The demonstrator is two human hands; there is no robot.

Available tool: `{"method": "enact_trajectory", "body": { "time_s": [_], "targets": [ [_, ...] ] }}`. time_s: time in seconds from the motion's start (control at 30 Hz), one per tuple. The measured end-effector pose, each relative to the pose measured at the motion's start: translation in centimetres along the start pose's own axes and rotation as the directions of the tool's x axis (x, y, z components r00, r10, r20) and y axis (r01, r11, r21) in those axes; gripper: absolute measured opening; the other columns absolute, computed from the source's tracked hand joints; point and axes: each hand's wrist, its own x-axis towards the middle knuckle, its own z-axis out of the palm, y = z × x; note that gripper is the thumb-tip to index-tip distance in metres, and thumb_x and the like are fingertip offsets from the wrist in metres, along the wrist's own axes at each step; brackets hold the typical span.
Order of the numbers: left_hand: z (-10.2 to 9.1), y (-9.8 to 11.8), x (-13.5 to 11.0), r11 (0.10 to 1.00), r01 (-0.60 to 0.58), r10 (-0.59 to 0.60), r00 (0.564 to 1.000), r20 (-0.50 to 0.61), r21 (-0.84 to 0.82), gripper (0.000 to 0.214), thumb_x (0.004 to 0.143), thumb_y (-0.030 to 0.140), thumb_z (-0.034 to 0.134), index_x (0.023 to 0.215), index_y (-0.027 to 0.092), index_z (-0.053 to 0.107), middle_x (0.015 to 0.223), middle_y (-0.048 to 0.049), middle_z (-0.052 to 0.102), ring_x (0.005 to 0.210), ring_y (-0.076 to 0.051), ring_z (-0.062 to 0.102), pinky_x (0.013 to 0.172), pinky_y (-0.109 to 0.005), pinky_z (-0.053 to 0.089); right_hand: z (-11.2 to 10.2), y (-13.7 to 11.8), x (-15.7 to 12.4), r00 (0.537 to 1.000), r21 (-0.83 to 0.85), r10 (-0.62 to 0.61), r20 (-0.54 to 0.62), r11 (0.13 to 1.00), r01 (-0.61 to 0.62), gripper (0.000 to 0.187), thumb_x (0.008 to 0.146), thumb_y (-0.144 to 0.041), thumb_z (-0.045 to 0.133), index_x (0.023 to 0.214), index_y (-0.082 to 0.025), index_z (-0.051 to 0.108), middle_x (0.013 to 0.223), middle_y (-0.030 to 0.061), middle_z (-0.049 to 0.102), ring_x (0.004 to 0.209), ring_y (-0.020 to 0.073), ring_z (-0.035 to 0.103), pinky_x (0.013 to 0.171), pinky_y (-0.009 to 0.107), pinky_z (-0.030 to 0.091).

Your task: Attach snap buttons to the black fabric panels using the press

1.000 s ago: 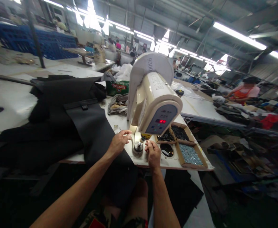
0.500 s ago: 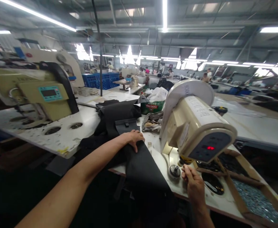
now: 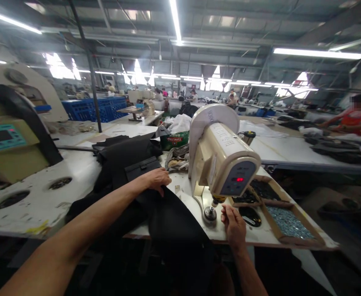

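My left hand [image 3: 156,179] grips the edge of a long piece of black fabric [image 3: 180,224], thumb on the near side and fingers curled over the far edge. The fabric hangs off the table's front towards me. Behind that hand lies a black piece with a flap and small buckle [image 3: 142,167]. My right hand [image 3: 233,224] is closed in a pinch just right of the lower die [image 3: 210,214] of a beige press machine [image 3: 226,152]. What its fingertips hold, if anything, is too small to make out. The machine's upper tool sits above the die, with a gap between.
Right of the machine, a divided cardboard tray [image 3: 291,222] holds many small metal parts. A green box [image 3: 174,140] with plastic bags stands behind. An olive machine [image 3: 8,139] is at left. A co-worker in red [image 3: 357,117] works far right.
The view has swung to the right, bringing the co-worker and more of the parts tray into sight. The fabric bends more below my left hand. My right hand stays pinched beside the die.
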Motion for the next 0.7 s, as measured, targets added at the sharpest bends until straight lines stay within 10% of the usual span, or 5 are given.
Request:
{"method": "enact_trajectory", "body": {
  "time_s": [0.17,0.27,0.37,0.53,0.7],
  "targets": [
    [-2.5,2.2,1.7,0.991,-0.018,0.024,0.999,0.043,-0.136,0.035,0.06,0.051,0.09,0.063,0.028,0.064,0.064,-0.0032,0.063,0.07,-0.023,0.06,0.079,-0.031,0.041,-0.5,-3.2,-3.4,0.982,-0.031,-0.094,0.164,0.994,0.101,0.044,0.1,-0.054,0.051,0.083,-0.019,0.071,0.066,0.001,0.059,0.06,0.0164,0.053,0.058,0.029,0.044],
    [-2.4,4.2,3.5,0.995,-0.033,0.047,0.989,0.142,-0.097,0.034,0.054,0.042,0.095,0.071,0.029,0.069,0.068,-0.0038,0.065,0.075,-0.027,0.063,0.079,-0.031,0.042,0.6,-6.7,-5.2,0.883,-0.125,-0.248,0.399,0.939,0.32,0.024,0.098,-0.041,0.059,0.103,-0.023,0.075,0.096,0.0067,0.07,0.089,0.0222,0.065,0.082,0.035,0.052],
    [-1.9,8.6,5.2,0.981,-0.016,0.047,0.987,0.156,-0.192,0.033,0.055,0.042,0.095,0.073,0.028,0.071,0.067,-0.0027,0.064,0.074,-0.027,0.064,0.075,-0.03,0.042,2.3,-9.2,-5.8,0.839,-0.19,-0.22,0.497,0.916,0.353,0.057,0.079,-0.042,0.082,0.132,-0.027,0.067,0.127,0.0088,0.067,0.116,0.0288,0.062,0.102,0.041,0.049],
    [-1.9,15.9,7.0,0.973,-0.046,0.086,0.982,0.167,-0.228,0.031,0.065,0.052,0.088,0.076,0.029,0.07,0.068,0.0004,0.065,0.066,-0.021,0.061,0.064,-0.026,0.037,1.8,-10.1,-5.7,0.758,-0.182,0.149,0.634,0.983,-0.041,0.028,0.086,-0.04,0.075,0.104,-0.02,0.077,0.083,-0.0006,0.07,0.078,0.0197,0.062,0.071,0.029,0.049],
    [-0.6,16.1,7.3,0.993,-0.059,0.087,0.949,0.303,-0.101,0.043,0.064,0.054,0.088,0.092,0.024,0.073,0.077,-0.0006,0.069,0.067,-0.018,0.06,0.058,-0.026,0.033,-2.7,-9.2,-3.7,0.575,-0.21,0.411,0.707,0.899,-0.385,0.033,0.073,-0.043,0.085,0.083,-0.014,0.071,0.068,-0.0035,0.059,0.062,0.0116,0.048,0.06,0.024,0.036]
  ]
}}
